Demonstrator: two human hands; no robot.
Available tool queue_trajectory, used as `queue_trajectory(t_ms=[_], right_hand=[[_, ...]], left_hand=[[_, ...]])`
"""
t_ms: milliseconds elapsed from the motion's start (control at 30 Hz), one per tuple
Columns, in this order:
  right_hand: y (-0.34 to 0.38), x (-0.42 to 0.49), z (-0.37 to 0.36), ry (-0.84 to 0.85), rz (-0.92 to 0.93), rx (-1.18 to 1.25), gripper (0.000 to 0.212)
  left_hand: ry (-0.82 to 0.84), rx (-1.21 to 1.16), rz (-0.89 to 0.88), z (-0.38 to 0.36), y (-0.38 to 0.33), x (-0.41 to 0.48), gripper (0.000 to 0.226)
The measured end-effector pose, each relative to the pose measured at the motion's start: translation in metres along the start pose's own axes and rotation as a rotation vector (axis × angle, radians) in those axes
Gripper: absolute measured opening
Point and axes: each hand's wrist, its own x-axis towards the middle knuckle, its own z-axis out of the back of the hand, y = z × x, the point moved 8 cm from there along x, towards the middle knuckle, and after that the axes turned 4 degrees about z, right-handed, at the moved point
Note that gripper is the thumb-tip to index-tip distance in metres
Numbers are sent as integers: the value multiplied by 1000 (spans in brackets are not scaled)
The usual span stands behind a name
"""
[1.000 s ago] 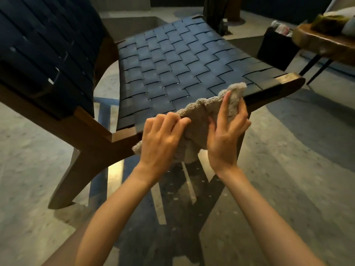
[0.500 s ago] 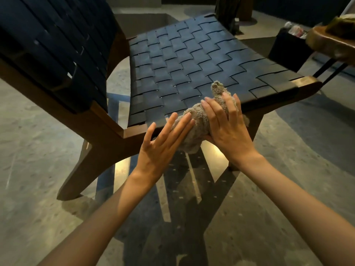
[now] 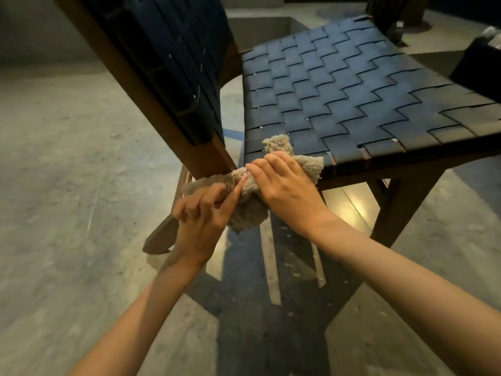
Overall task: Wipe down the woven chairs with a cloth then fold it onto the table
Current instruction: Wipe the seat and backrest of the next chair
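The right hand (image 3: pixel 284 185), clenching the bunched cloth (image 3: pixel 279 143), is sliding it toward 9 o'clock along the near seat edge of the woven chair (image 3: pixel 352 90) to the backrest corner, while the left hand (image 3: pixel 206 210), flat before, is curling alongside, grip indeterminate; wiping is continuing.

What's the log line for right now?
phase: wiping | right hand: grips cloth on woven chair seat corner | left hand: touches cloth

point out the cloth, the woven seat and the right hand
cloth (image 3: pixel 249 215): head view, lower hanging bunch
woven seat (image 3: pixel 339 85): head view, middle of weave
right hand (image 3: pixel 284 183): head view, back of hand
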Motion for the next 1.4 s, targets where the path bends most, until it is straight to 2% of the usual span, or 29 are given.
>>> queue_trajectory(t_ms=[67,200,233,300,400,600,767,867,933,1067,1200,1300,1400], right_hand=[[-2,3,5,-34,-12,65,34],[-14,1,31,-183,-83,231,19],[-13,4,38,-196,-76,257,20],[-9,14,52,-192,-34,264,30],[-12,37,75,-207,-14,247,47],[-35,77,124,-397,-73,296,29],[-47,128,189,-703,-66,437,22],[-47,168,223,-805,-56,526,18],[-51,193,242,-880,-93,565,20],[-58,237,273,-1035,-189,598,26],[-57,266,292,-1171,-229,680,19],[-56,285,295,-1109,-224,713,23],[-54,293,293,-1048,-202,684,25]], left_hand=[[43,-136,128,10,11,-2,75],[37,-601,464,29,23,3,61],[101,-691,583,25,30,5,59],[225,-692,743,21,43,9,55],[75,-657,592,50,59,31,38],[-163,-773,554,98,124,77,27],[-447,-777,482,134,171,116,42],[-598,-756,625,152,204,141,23],[-668,-811,705,166,226,162,22],[-828,-785,657,197,256,198,25],[-905,-821,606,218,275,221,43],[-915,-894,579,220,282,234,40],[-846,-948,580,212,285,242,39]])
